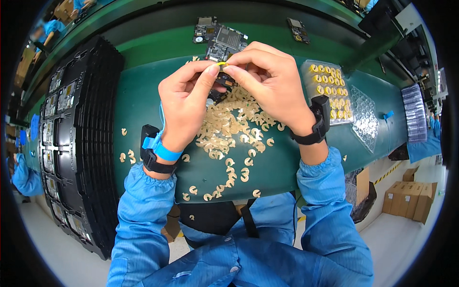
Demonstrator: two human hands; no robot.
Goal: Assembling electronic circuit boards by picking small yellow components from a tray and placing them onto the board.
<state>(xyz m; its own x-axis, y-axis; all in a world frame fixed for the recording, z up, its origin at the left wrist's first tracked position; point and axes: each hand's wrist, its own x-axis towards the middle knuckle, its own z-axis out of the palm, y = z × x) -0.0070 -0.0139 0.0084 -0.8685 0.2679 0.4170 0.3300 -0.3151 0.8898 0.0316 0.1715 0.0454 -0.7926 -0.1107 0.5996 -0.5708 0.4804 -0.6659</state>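
Note:
My left hand [185, 98] and my right hand [273, 82] meet over the far part of the green bench, both closed in a pinch. Between the fingertips is a thin yellow piece [221, 63], seen edge-on, like the round yellow pieces in the tray at right. Just beyond the fingers lies a circuit board [228, 39] with a silver metal shield. Part of another board is hidden under my hands. Beneath and nearer to me spreads a heap of beige C-shaped pieces [224, 125], with several scattered toward the front edge.
A clear tray [310, 86] of round yellow pieces stands at right, beside an empty clear blister tray [364, 119]. Tall stacked black trays [91, 143] holding boards rise at left. Two more boards [204, 29] [299, 30] lie at the back. Cardboard boxes [406, 198] sit on the floor.

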